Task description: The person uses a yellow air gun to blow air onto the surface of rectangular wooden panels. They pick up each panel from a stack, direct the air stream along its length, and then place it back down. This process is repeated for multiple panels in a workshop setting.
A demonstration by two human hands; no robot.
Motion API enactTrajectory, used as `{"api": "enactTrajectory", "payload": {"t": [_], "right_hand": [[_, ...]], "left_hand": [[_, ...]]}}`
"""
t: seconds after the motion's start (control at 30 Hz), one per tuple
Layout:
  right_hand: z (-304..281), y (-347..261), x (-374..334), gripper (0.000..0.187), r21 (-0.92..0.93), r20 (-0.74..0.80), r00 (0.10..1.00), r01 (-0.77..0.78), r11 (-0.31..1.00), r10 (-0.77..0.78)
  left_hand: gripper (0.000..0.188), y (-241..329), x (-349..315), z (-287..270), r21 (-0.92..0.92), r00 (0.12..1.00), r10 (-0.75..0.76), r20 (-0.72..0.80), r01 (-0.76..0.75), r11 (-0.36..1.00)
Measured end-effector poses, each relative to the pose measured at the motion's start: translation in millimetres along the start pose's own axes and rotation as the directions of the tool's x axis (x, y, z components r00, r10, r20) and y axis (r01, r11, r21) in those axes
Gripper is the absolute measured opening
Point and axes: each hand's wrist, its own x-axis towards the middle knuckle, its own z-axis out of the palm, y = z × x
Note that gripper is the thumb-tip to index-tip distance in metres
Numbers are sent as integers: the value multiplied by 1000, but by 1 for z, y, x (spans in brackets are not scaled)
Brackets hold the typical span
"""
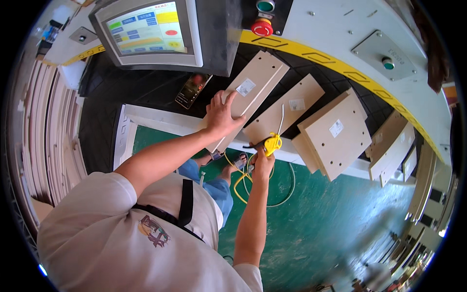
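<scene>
My left hand lies with spread fingers on a stack of long, beige boards, close to a white label. The boards rest on a dark surface and reach over its white front edge. In my right hand is a yellow air blow gun, its thin metal nozzle pointing away from me. A yellow hose hangs below the gun toward the floor. Just beyond the nozzle lies another labelled board, apart from the long stack. My fingers partly hide the gun's grip and lever.
Farther right sit a stack of wider drilled boards and several smaller panels. A phone lies left of the long boards. Above stand a control screen, a red stop button and a yellow-striped machine edge. Long strips are piled far left.
</scene>
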Motion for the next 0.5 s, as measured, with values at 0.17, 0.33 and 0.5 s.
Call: {"api": "enactTrajectory", "payload": {"t": [0.17,0.33,0.5], "right_hand": [[-27,4,-14,13,-111,66,997,-34,993,42],[-42,9,-12,10,-145,41,999,21,989,-15],[-45,3,-20,11,-98,-30,999,10,995,-13]], "left_hand": [[91,25,-2,8,-12,997,-65,-34,64,998],[93,53,1,9,-51,987,-159,19,160,986],[94,65,5,13,-124,983,-174,51,180,976]]}}
